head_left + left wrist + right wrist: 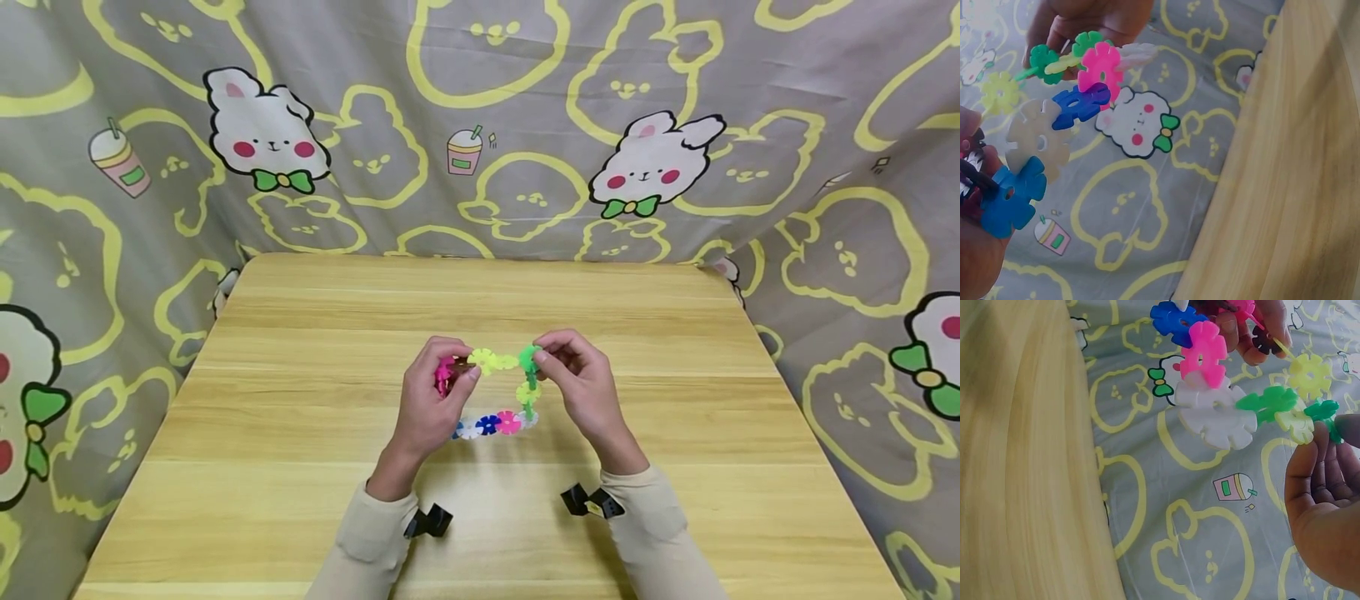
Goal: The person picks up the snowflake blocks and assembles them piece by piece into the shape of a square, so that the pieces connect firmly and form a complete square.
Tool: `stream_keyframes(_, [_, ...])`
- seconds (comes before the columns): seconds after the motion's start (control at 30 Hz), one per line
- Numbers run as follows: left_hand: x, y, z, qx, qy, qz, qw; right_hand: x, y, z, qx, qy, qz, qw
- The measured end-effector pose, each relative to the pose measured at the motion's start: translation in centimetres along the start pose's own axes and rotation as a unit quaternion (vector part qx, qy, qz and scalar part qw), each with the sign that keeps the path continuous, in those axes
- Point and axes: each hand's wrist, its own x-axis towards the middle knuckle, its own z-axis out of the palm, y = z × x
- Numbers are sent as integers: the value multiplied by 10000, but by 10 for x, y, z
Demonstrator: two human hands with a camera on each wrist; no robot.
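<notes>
A loop of interlocking plastic snowflake discs [507,422] hangs between both hands above the table. My left hand [431,392] grips its left side, near a yellow disc [483,360] and a dark brown disc [1264,341]. Thumb and fingers of my right hand [588,387] pinch a green disc [528,360] at the upper right corner. White, pink and dark blue discs form the near side of the loop. Close to my left fingers is a lighter blue disc [1015,197], linked to a white disc [1038,142]. My left fingers partly hide the discs they hold.
The wooden table [300,400] lies under both hands. A grey curtain [375,208] with yellow outlines and rabbit prints hangs behind it and along both sides. Black wrist devices [429,521] sit at both sleeve cuffs.
</notes>
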Motion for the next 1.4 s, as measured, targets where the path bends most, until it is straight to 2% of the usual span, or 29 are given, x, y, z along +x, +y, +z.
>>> stream_keyframes(0.37, [-1, 0, 1, 67, 12, -88, 9999, 0, 2, 1, -375, -27, -242, 9990])
stream_keyframes(1.13, [0, -2, 5, -27, -26, 15, 10000, -4, 4, 2, -436, 142, -629, 9970])
stream_keyframes(1.4, [-2, -3, 9, -277, -35, -258, 9993, -6, 6, 6, -578, 422, -962, 9928])
